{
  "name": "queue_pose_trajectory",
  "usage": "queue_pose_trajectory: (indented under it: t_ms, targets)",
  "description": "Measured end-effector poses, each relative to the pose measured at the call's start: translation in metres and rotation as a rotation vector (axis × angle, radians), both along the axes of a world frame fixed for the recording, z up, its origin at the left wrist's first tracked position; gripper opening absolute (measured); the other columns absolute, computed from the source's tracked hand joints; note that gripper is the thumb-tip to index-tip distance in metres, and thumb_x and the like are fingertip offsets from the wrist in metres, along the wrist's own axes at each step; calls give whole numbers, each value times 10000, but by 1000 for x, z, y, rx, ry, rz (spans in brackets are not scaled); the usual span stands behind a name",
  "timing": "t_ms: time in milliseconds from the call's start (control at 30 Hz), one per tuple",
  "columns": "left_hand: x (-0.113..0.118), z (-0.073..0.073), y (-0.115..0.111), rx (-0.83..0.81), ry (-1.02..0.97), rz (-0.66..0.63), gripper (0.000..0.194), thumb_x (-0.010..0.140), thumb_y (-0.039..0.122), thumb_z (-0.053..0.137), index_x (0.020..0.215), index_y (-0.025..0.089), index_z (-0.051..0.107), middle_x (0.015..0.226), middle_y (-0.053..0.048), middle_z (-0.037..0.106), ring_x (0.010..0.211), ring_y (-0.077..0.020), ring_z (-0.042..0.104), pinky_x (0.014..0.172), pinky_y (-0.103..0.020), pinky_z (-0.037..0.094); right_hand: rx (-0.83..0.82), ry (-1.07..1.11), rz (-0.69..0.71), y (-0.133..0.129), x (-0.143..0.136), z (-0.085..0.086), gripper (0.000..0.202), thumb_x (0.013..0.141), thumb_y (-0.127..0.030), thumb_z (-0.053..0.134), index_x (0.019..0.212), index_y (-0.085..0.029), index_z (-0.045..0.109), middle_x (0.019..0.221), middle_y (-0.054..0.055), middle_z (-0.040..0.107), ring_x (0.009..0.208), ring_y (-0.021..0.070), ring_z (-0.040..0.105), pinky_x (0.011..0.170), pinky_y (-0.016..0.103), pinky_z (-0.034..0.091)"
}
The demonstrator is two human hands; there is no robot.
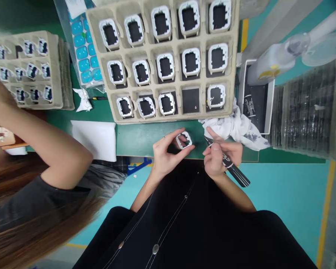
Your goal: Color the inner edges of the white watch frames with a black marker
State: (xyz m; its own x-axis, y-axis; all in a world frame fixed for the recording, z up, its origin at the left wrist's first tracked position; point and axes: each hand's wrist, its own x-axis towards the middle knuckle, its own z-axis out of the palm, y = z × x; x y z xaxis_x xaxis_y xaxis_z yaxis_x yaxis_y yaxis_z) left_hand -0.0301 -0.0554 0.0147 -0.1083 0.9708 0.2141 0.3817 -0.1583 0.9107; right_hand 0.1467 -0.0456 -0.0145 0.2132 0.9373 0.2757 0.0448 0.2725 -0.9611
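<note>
My left hand (168, 153) pinches a small white square frame (188, 139) with rounded corners between thumb and fingers, just over the table's front edge. To its right, my right hand (222, 155) grips a black marker pen (235, 172), its dark tip pointing up and left towards the frame without touching it. Beyond both hands stands a beige moulded tray (141, 120) of pockets. Similar white frames (190, 61) sit in nearly all of its pockets, while one front-row pocket (190, 101) shows only its black bottom.
A crumpled, stained white cloth (238, 129) lies right of the tray, beside a white-rimmed box (266, 125) holding a bottle (271, 65). Stacked clear trays (310, 108) stand farther right. White paper (96, 140) lies left. A co-worker's arm (53, 142) reaches past another filled tray (54, 74).
</note>
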Motion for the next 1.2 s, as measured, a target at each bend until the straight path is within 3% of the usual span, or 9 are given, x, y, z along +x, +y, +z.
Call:
queue_pose_trajectory:
  t_ms: [100, 233, 367, 533, 800, 933, 1067, 1133, 1200]
  targets:
    - [-16, 25, 9, 194, 164, 2, 549, 948, 549, 1005, 1407, 295, 843, 1212, -68, 800, 1010, -249, 783, 869, -395, 701, 88, 72, -126, 4, -3, -1, 192, 1128, -416, 741, 1102, -322, 575, 599, -138, 624, 589, 236, 801, 831, 537, 791]
    - [-30, 45, 51, 379, 374, -79, 732, 934, 563, 997, 1596, 381, 744, 1283, -117, 725, 1226, -392, 703, 1112, -606, 622, 82, 78, -65, 6, -4, 1, 147, 1112, -359, 755, 1095, -321, 614, 614, -115, 661, 742, 269, 873, 922, 585, 794]
    - [-25, 46, 103, 302, 508, -158, 620, 1023, 563, 878, 1583, 354, 713, 1465, -160, 715, 1429, -509, 586, 1279, -766, 424, 65, 56, -64, 6, -3, 0, 146, 1103, -341, 748, 1081, -318, 606, 598, -113, 657, 918, 306, 929, 903, 552, 802]
    - [-8, 51, 133, 280, 487, -234, 404, 1010, 493, 886, 1356, 307, 790, 1567, -165, 661, 1504, -564, 535, 1283, -856, 351, 33, 102, -62, 5, -4, -4, 177, 1090, -330, 762, 1059, -311, 589, 582, -104, 659, 939, 303, 929, 759, 422, 768]
    - [22, 50, 180, 200, 249, -355, 408, 886, 464, 1037, 1097, 225, 781, 1380, -170, 658, 1495, -573, 576, 1260, -853, 446, 2, 104, -56, 3, -2, -7, 191, 1086, -355, 776, 1060, -309, 593, 617, -108, 671, 734, 244, 870, 668, 344, 698]
    - [16, 73, 173, 229, 362, -460, 389, 1034, 518, 920, 1127, 172, 767, 1360, -156, 668, 1488, -503, 644, 1280, -867, 452, -13, 97, -58, 3, -1, -5, 228, 1092, -420, 779, 1061, -303, 585, 644, -117, 661, 562, 194, 763, 637, 344, 691]
    - [-8, 98, 131, 294, 346, -498, 357, 1083, 487, 874, 1257, 209, 731, 1395, -133, 733, 1426, -373, 720, 1277, -721, 587, 17, 165, -89, 6, -3, -3, 207, 1097, -388, 799, 1052, -309, 612, 608, -124, 634, 617, 197, 777, 757, 382, 738]
    - [-17, 94, 100, 269, 191, -462, 368, 1050, 415, 919, 1306, 260, 704, 1363, -117, 787, 1329, -338, 784, 1188, -599, 692, 41, 192, -97, 7, -3, -2, 199, 1098, -374, 803, 1047, -311, 621, 592, -127, 635, 583, 185, 738, 823, 425, 761]
    - [-21, 78, 68, 210, 56, -396, 473, 1039, 394, 926, 1421, 279, 672, 1325, -112, 807, 1255, -326, 820, 1092, -534, 739, 47, 197, -92, 8, -4, -1, 205, 1096, -378, 805, 1042, -313, 618, 586, -129, 631, 537, 182, 695, 833, 462, 774]
